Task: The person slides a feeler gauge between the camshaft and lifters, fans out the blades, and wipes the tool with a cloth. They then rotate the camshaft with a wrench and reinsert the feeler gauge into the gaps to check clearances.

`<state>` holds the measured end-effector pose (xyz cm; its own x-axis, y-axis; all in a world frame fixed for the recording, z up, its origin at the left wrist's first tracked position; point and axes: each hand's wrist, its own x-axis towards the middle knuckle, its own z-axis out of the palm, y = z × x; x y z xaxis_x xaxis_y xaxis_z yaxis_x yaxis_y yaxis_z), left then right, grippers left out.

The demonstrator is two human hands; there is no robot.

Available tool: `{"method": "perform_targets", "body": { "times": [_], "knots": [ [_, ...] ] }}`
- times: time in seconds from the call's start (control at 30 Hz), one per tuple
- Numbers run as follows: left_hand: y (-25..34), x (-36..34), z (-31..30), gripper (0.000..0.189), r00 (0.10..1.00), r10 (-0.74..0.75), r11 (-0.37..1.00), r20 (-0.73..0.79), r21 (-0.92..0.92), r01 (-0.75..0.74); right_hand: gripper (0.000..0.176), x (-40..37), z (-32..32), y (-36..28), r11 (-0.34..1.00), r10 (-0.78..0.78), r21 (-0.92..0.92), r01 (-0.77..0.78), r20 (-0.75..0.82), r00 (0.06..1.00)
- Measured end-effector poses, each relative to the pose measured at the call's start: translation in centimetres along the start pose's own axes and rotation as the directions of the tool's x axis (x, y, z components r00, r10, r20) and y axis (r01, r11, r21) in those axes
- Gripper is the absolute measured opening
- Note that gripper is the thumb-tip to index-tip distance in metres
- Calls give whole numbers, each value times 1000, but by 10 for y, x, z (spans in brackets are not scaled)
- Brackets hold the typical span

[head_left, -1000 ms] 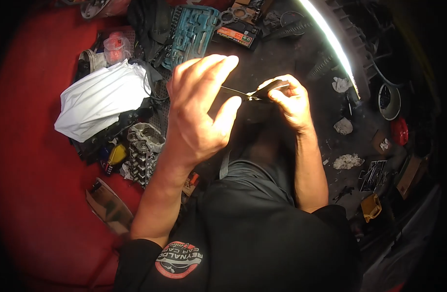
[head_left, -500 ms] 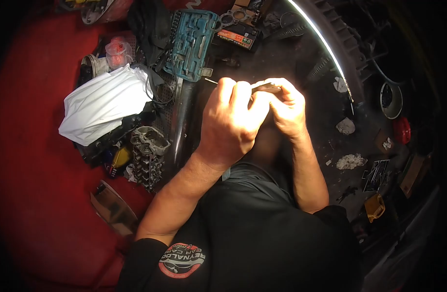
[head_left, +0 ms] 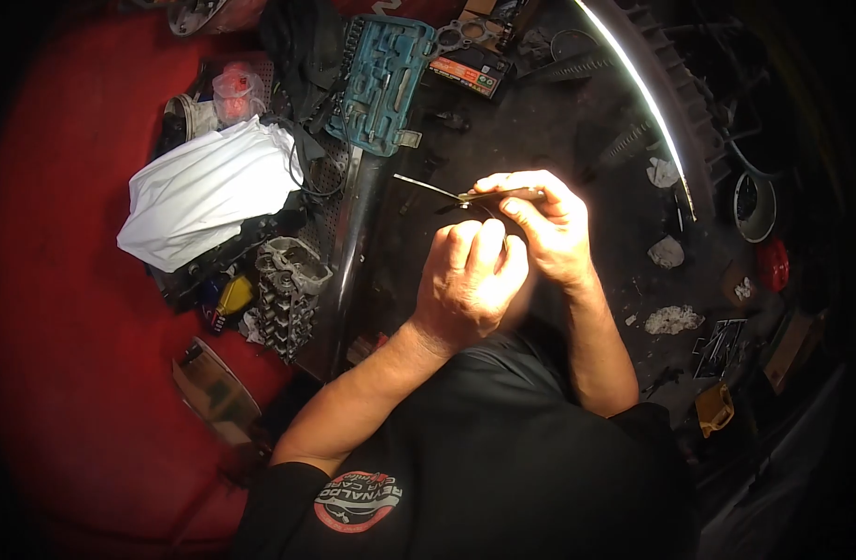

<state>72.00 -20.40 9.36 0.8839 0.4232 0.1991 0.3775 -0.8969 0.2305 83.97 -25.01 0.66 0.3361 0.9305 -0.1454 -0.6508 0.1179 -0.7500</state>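
My right hand (head_left: 560,229) is closed around what looks like a feeler gauge (head_left: 504,196), with the thumb pressed on its dark body. A thin pale blade (head_left: 428,186) sticks out to the left from the pivot end, and shorter dark leaves show near the pivot. Just below that end, my left hand (head_left: 473,280) is closed, its fingers curled and the back of the hand facing me. The curled fingers hide whatever may be in them.
A teal tool case (head_left: 383,89) lies open at the upper left. Beside it are a white cloth (head_left: 213,191) and a metal cylinder head (head_left: 288,289). A bright light strip (head_left: 638,89) curves along the upper right. Crumpled paper (head_left: 673,315) and a yellow bottle (head_left: 714,409) lie at the right.
My left hand has moved down and away from the gauge, uncovering its pivot end and long blade. My right hand stays closed on the body. The view has shifted slightly.
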Motion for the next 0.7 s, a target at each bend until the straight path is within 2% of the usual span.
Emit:
{"method": "perform_targets", "body": {
  "times": [0.1, 0.3, 0.43, 0.47, 0.5, 0.6, 0.7],
  "knots": [
    [-2, -7, 1, 19, 1000, -15, 1000, 4, 12, 15, 24, -3, 6, 2, 1000, -14, -24, 15, 39, 999],
    [-8, -19, 1, 20, 1000, -11, 998, -4, 57, 11, 23, -2, 19, 0, 986, -19, 167, 20, -6, 1000],
    [-10, -23, -1, 26, 999, -35, 997, 31, 69, 32, 23, -2, 27, 2, 924, 55, 381, -46, -13, 998],
    [-10, -23, -2, 28, 999, -38, 997, 36, 73, 35, 22, -1, 29, 1, 926, 66, 374, -54, -19, 998],
    [-11, -19, -3, 18, 1000, -16, 994, 5, 106, 16, 22, 0, 30, -1, 927, 77, 369, -62, -27, 997],
    [-6, -15, -4, 20, 999, -54, 995, -10, 84, 54, 22, -1, 30, -3, 939, 86, 337, -69, -36, 996],
    [-3, -9, -12, 21, 991, -135, 990, 7, -33, 135, 22, 0, 32, -4, 951, 82, 302, -66, -38, 996]
  ]
}}
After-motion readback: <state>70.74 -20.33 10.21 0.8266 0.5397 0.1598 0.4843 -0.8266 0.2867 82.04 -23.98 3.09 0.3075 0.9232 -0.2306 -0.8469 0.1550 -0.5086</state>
